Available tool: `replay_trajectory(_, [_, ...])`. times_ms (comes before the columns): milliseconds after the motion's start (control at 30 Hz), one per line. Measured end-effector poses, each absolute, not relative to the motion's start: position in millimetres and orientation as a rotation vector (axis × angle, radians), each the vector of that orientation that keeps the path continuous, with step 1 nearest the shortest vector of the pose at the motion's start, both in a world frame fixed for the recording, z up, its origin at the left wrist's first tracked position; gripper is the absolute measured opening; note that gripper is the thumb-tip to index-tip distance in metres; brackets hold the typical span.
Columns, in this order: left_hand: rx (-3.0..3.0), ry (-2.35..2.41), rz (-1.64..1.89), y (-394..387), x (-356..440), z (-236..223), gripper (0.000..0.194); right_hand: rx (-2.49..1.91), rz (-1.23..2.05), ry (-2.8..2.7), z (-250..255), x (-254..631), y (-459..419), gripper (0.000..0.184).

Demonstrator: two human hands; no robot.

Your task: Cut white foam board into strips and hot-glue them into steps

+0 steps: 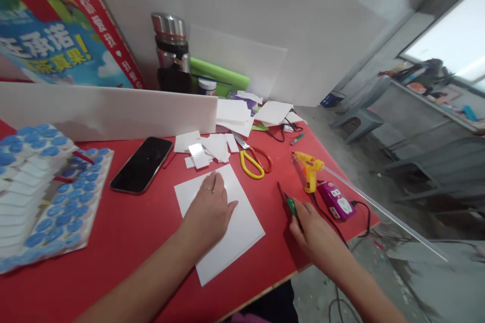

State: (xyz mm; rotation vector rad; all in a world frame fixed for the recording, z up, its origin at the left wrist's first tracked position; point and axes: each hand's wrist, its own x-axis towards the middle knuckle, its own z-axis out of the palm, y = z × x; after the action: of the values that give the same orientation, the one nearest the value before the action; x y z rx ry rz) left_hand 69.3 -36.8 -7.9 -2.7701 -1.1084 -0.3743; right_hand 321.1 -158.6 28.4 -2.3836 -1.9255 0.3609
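Observation:
My left hand [208,207] rests on a white rectangular sheet [242,229], fingers together and laid down on it, thumb out to the side. A ring circles one finger. The sheet lies tilted on the red table, and a second edge shows along its lower side. To its right, my right hand [312,227] is closed around a green-handled craft knife [291,205]. The knife's slim blade looks reddish and points up and left, apart from the sheet. Beyond the sheet are scissors [252,166] with yellow and red handles and several white offcuts [215,147].
A yellow glue gun [310,164] with a long clear stick and a purple box [335,200] with cords sit at right. A phone [143,165] and a blue-dotted white model [71,202] occupy the left. Behind stand a white panel [113,111] and a steel flask [172,53].

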Motion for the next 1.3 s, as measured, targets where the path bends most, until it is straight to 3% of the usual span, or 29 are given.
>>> replay_trajectory(333, [-2.806,-1.199,-0.325,-39.8,66.0,-5.6,0.061,-1.947,0.989,-1.863,72.4,290.4,-123.3,0.029])
replay_trajectory(600, [-2.824,-1.206,-0.406,-35.4,61.2,-3.6,0.057,-2.054,0.895,-1.959,78.4,257.4,-63.8,0.022])
replay_trajectory(833, [-2.798,-1.207,-0.411,-30.4,63.3,0.6,0.055,-2.165,0.887,-2.149,86.9,241.3,-40.3,0.042])
replay_trajectory(1300, [-2.846,-1.215,-0.359,-29.5,61.2,1.4,0.055,-2.168,0.847,-2.213,82.8,234.9,-39.0,0.052])
